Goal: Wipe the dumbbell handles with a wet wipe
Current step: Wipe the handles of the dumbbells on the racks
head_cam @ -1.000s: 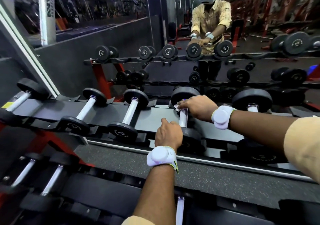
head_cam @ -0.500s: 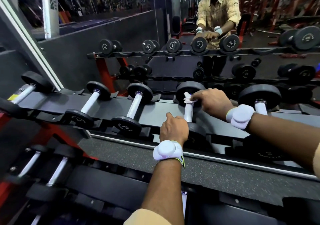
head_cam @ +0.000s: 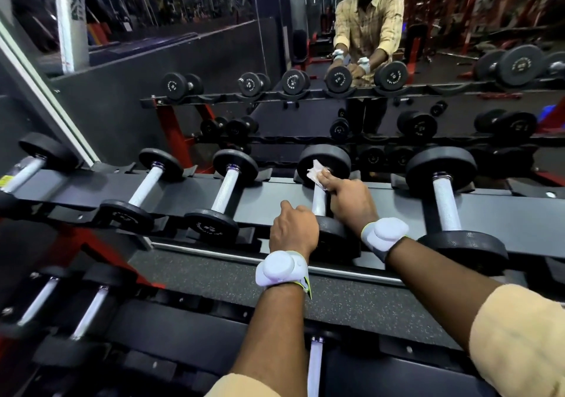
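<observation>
A dumbbell (head_cam: 324,159) with black heads and a silver handle (head_cam: 318,202) lies on the top shelf of the rack, straight ahead. My right hand (head_cam: 351,199) pinches a crumpled white wet wipe (head_cam: 315,172) against the far end of that handle, close to the far head. My left hand (head_cam: 293,228) grips the near head (head_cam: 331,231) of the same dumbbell, its fingers curled over it and mostly hidden.
More dumbbells lie on the same shelf of the rack (head_cam: 275,194): one to the right (head_cam: 446,201), two to the left (head_cam: 227,187) (head_cam: 149,182). A lower shelf holds further dumbbells (head_cam: 91,311). A mirror (head_cam: 367,60) behind the rack reflects a person.
My right hand slid the wipe along the handle from its middle toward the far head. My left hand kept its hold on the near head.
</observation>
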`<move>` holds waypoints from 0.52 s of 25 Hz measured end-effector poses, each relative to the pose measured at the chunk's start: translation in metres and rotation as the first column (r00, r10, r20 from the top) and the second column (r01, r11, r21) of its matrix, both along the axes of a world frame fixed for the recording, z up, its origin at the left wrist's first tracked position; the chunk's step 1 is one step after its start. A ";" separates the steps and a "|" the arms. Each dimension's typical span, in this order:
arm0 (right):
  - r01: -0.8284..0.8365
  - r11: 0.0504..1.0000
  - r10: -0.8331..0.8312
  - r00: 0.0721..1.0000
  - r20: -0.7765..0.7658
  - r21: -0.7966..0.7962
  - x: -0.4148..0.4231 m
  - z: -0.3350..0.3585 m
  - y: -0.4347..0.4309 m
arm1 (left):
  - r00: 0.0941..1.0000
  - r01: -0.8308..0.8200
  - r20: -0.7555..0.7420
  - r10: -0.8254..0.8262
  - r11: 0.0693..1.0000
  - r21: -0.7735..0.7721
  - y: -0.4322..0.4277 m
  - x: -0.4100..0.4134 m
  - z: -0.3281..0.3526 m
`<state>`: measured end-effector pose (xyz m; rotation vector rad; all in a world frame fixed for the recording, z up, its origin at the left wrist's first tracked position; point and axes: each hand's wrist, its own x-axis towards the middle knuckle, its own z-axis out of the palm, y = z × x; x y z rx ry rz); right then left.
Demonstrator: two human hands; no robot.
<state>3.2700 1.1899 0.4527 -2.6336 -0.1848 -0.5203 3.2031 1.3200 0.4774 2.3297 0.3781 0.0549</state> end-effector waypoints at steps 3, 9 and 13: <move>0.122 0.990 -0.114 0.987 -0.116 0.067 0.000 -0.006 -0.002 | 1.000 -0.003 0.016 0.003 1.000 -0.004 0.000 0.000 -0.001; 0.196 0.904 -0.101 0.962 -0.255 0.381 0.005 0.010 0.028 | 1.000 -0.012 0.013 0.012 1.000 -0.022 0.000 0.004 -0.006; 0.155 0.970 -0.117 0.973 -0.196 0.189 0.002 0.012 0.038 | 1.000 -0.015 0.012 0.015 1.000 -0.019 0.000 0.005 -0.006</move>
